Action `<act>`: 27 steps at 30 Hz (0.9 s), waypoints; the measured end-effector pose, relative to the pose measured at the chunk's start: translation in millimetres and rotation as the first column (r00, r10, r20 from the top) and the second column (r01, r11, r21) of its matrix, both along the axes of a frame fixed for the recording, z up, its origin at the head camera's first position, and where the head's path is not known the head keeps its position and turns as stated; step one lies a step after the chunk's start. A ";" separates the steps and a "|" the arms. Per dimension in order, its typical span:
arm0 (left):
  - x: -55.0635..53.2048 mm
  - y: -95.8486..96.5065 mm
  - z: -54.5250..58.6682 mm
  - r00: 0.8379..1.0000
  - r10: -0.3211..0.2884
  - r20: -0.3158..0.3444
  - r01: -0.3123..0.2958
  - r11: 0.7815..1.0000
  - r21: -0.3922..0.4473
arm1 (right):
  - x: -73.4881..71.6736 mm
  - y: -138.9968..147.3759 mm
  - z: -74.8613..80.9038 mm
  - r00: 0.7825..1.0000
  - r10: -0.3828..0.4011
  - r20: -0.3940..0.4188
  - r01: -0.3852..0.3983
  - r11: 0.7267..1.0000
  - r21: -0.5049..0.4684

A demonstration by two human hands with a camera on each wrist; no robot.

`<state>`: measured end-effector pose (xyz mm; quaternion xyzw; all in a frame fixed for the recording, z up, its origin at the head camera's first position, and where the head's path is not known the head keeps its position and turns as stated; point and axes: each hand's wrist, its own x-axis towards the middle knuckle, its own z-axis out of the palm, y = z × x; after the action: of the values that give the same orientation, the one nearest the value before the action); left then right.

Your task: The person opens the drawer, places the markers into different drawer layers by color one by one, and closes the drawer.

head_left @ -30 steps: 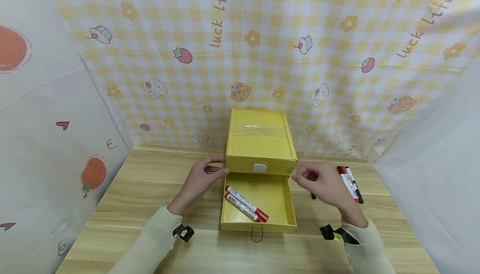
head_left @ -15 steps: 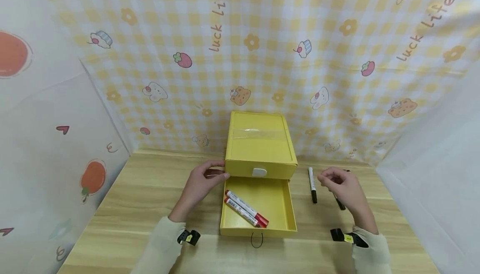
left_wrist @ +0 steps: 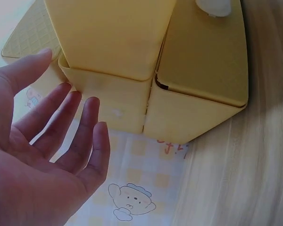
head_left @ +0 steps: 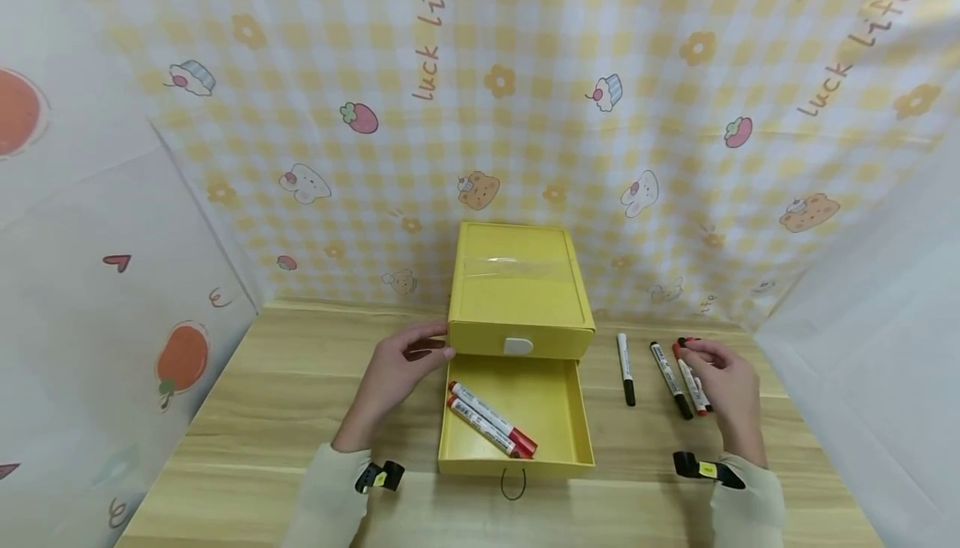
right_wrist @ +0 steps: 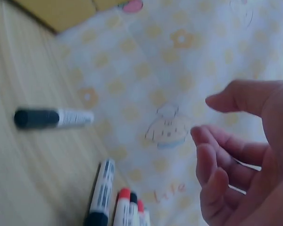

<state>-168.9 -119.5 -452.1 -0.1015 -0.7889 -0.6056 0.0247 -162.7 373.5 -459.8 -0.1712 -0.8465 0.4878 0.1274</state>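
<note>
A yellow drawer box [head_left: 521,281] stands at the back of the table with its lower drawer [head_left: 551,410] pulled out. Two red-capped whiteboard markers [head_left: 487,423] lie side by side in that drawer. My left hand [head_left: 397,373] is at the box's left front edge, its fingers spread and loosely bent in the left wrist view; whether the fingertips touch the box I cannot tell. Over a group of markers on the right hovers my right hand [head_left: 727,389], thumb apart from the fingers, nothing between them. Below it are a black-capped marker [right_wrist: 102,193] and a red-ended marker [right_wrist: 122,207].
Between box and right hand lies a single black-capped marker [head_left: 626,369]. A wooden table [head_left: 315,381] runs beneath everything. Behind it hangs a yellow checked cloth [head_left: 525,131]. The drawer has a dark loop pull [head_left: 513,485], and the upper drawer a white tab [head_left: 518,346].
My right hand has moved rightward from beside the box, past the single marker, to the marker group. My left hand stays at the box's left edge. The drawer and its markers have not moved.
</note>
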 end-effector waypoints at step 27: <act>8.4 -5.8 -0.6 0.994 -0.106 0.018 0.106 0.994 0.004 | 1.3 41.5 -46.2 0.975 -0.087 0.205 0.020 0.951 0.309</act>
<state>-160.5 -125.3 -452.7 -0.1377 -0.7816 -0.6083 -0.0142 -161.4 415.0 -506.0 -0.2244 -0.9154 0.3262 0.0726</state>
